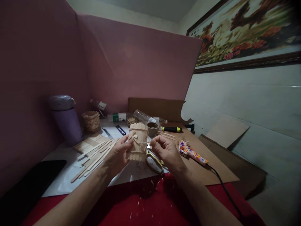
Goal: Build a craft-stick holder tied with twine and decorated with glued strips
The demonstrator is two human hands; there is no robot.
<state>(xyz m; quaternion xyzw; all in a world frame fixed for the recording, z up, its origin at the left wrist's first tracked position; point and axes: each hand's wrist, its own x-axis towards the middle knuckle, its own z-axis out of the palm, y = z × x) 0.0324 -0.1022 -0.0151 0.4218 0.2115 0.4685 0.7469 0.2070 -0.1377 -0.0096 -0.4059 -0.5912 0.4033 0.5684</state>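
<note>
Upright in front of me is a small cylinder of wooden sticks [138, 149], with twine round its upper part and a twine bow [133, 137] on its front left. My left hand [119, 154] grips the cylinder's left side, thumb on the front near the bow. In my right hand [164, 150], thumb and forefinger pinch a loose length of twine [144, 143] that stretches from the bow across the front. Gold-edged scissors [154, 161] lie behind and below, between the cylinder and my right hand.
Loose craft sticks [94, 160] lie left on white paper. A purple tumbler [67, 122], a twine-wrapped pot [91, 121] and plastic bottles [143, 116] stand or lie behind. A brown cup [152, 128], a yellow-black cutter [172, 129] and a corded flowered glue gun [192, 153] are right.
</note>
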